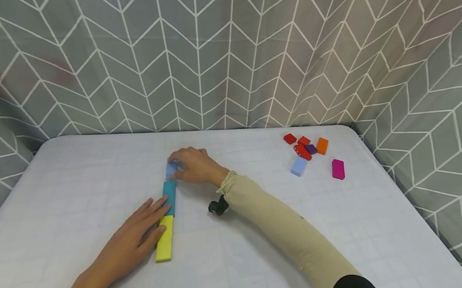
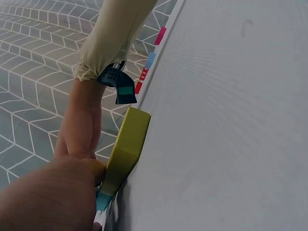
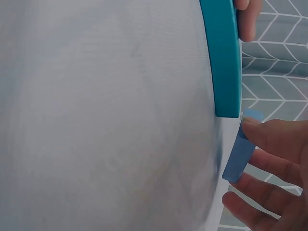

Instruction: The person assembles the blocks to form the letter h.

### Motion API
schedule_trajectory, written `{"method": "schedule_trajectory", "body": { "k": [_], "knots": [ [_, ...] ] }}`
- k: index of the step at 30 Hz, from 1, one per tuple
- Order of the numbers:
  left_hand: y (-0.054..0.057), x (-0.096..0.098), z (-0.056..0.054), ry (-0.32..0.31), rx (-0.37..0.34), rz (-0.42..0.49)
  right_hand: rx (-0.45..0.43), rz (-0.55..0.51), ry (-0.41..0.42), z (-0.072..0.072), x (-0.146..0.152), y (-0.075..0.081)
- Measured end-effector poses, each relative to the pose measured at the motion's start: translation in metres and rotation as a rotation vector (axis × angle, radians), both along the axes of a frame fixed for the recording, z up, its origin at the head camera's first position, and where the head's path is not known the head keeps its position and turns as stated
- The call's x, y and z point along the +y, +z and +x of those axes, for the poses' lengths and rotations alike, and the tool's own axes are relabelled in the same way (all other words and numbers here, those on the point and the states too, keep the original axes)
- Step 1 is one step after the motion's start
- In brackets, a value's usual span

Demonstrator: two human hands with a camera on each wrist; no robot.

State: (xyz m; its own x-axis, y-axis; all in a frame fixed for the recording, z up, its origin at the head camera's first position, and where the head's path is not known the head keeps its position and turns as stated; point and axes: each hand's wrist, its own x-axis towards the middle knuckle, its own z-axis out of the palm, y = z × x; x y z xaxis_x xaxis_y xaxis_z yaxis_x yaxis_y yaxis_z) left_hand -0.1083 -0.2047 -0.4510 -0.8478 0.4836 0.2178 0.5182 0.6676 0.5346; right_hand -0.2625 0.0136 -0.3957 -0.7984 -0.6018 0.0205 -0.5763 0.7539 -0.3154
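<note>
A yellow block (image 1: 164, 239) and a teal block (image 1: 170, 198) lie end to end in a line on the table. My left hand (image 1: 131, 241) lies along their left side, with its fingers stretched out and fingertips touching the two blocks. At the far end of the teal block, my right hand (image 1: 196, 165) pinches a light blue block (image 3: 239, 153) between thumb and fingers. In the right wrist view the light blue block is tilted, its upper end close to the end of the teal block (image 3: 224, 62). In the left wrist view the yellow block (image 2: 126, 144) stands large beside the left hand.
Toward the table's far right lie several loose pieces: red blocks (image 1: 290, 138), a purple piece (image 1: 311, 149), an orange block (image 1: 322, 145), another light blue block (image 1: 299, 166) and a magenta block (image 1: 338, 169). A patterned curtain (image 1: 216, 46) hangs behind the white table (image 1: 85, 185).
</note>
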Motion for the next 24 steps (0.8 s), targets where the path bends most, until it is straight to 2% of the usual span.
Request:
{"method": "schedule_trajectory", "body": {
  "k": [24],
  "knots": [
    [0.0039, 0.0017, 0.0032, -0.007, 0.033, -0.015, -0.004, -0.015, 0.031, 0.0022, -0.0018, -0.0044]
  ]
}}
